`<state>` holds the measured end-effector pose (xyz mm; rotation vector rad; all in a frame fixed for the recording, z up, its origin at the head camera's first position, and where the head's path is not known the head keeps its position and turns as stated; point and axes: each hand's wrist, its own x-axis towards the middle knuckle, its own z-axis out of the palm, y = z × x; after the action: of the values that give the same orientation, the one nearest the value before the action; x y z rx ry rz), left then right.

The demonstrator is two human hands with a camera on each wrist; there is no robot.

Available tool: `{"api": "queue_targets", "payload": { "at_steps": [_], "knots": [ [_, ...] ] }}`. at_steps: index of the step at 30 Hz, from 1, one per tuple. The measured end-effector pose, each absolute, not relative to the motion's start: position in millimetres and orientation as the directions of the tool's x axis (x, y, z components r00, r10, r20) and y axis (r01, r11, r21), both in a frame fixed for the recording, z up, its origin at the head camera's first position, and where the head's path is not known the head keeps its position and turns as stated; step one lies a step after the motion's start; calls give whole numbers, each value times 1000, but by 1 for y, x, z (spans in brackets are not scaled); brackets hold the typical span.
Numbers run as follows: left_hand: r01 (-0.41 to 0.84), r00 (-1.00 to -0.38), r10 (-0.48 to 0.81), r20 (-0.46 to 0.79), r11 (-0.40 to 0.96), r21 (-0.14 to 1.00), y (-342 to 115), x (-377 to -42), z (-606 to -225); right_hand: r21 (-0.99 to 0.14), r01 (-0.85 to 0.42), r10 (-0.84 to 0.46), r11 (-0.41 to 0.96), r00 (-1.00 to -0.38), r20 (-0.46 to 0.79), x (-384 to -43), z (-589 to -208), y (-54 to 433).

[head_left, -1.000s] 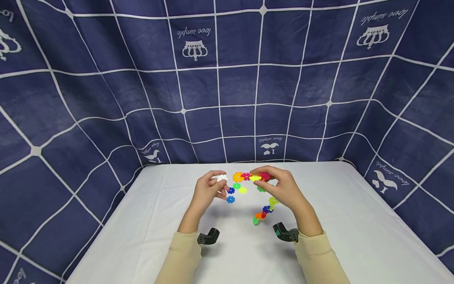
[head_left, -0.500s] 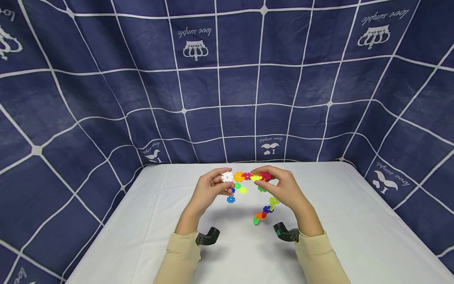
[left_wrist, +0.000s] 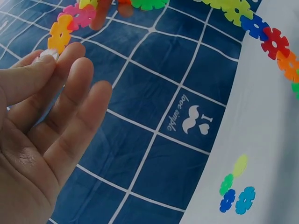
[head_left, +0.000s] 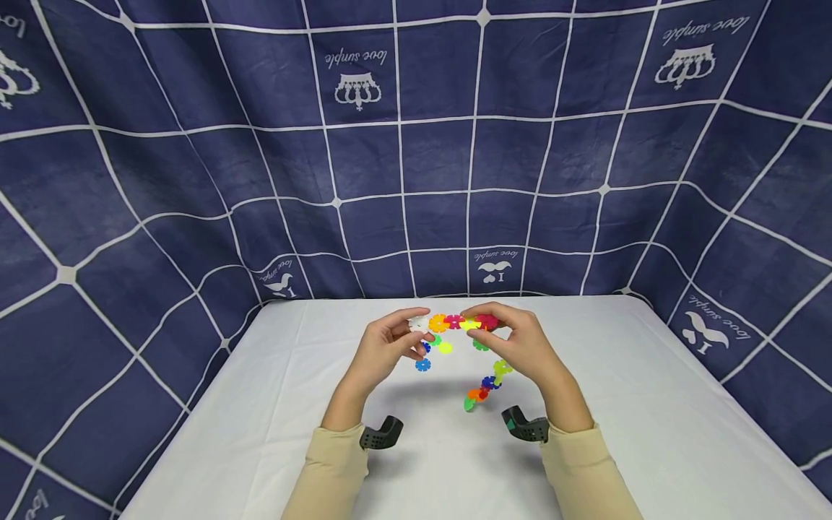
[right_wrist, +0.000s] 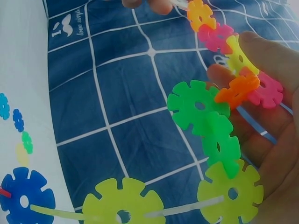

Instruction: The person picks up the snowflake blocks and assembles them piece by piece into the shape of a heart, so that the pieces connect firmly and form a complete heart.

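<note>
My left hand (head_left: 383, 343) pinches a white notched snowflake disc (head_left: 419, 323) between thumb and index finger; the other fingers are spread in the left wrist view. The white disc's edge meets the orange disc (left_wrist: 60, 35) at the end of a chain of linked discs. With thumb and fingers, my right hand (head_left: 526, 343) grips that chain around its yellow disc (right_wrist: 240, 56), beside a pink one (right_wrist: 266, 91). From there the chain bends down through green discs (right_wrist: 198, 106) and yellow-green ones (right_wrist: 124, 205) to blue, red, orange and green ones.
Several loose discs lie on the white-covered table (head_left: 292, 404) beyond the hands: light blue (head_left: 423, 365), dark blue, green (left_wrist: 226, 184) and yellow (head_left: 445, 348). A dark blue checked curtain (head_left: 435, 159) stands behind and at both sides. Each wrist wears a black strap mount (head_left: 382, 433).
My left hand has moved right, bringing the white disc from apart up to the orange disc. The white disc has turned from facing the camera to tilted. My right hand stays nearly still.
</note>
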<state>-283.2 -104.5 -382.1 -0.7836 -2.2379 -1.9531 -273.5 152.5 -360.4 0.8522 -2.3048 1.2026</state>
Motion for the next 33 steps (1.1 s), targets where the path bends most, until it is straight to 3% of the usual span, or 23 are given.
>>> {"api": "queue_targets", "payload": {
  "at_steps": [8, 33],
  "knots": [
    [523, -832, 320, 453, 180, 833, -102, -282, -384, -590, -672, -345, 448, -739, 579, -274, -361, 154],
    [681, -730, 241, 639, 188, 708, -94, -277, -384, -579, -692, -328, 432, -718, 614, -272, -359, 153]
  ]
}}
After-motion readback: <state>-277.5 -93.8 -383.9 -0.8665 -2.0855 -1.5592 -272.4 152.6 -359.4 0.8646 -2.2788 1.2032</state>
